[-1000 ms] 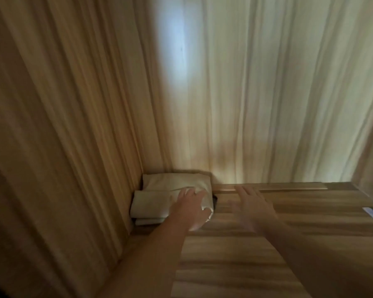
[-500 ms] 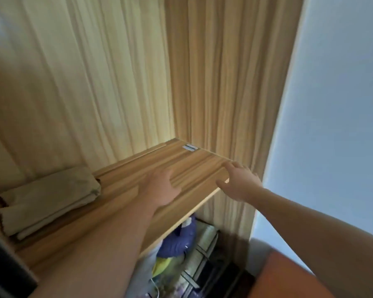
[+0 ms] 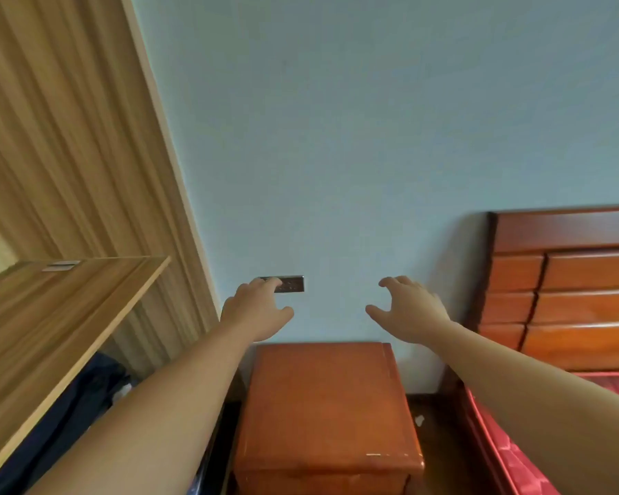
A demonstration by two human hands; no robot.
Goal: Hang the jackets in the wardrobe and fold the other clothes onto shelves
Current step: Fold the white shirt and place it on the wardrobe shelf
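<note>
While both the left hand [image 3: 256,310] and right hand [image 3: 410,310] are hanging loosely spread and empty, turning toward the red bed [image 3: 565,419] for the next garment seems advisable.

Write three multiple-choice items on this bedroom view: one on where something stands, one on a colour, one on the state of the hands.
1. Where does the nightstand stand?
A. between the wardrobe and the bed
B. on the wardrobe shelf
C. on the bed

2. What colour is the wall?
A. yellow
B. pale blue
C. red

3. What are the hands holding?
A. a jacket
B. a hanger
C. nothing

Answers:
1. A: the wardrobe lies to its left, the bed to its right.
2. B: the wall behind the hands is plain pale blue.
3. C: the left hand and right hand hang in the air with loosely curled, empty fingers.
</note>
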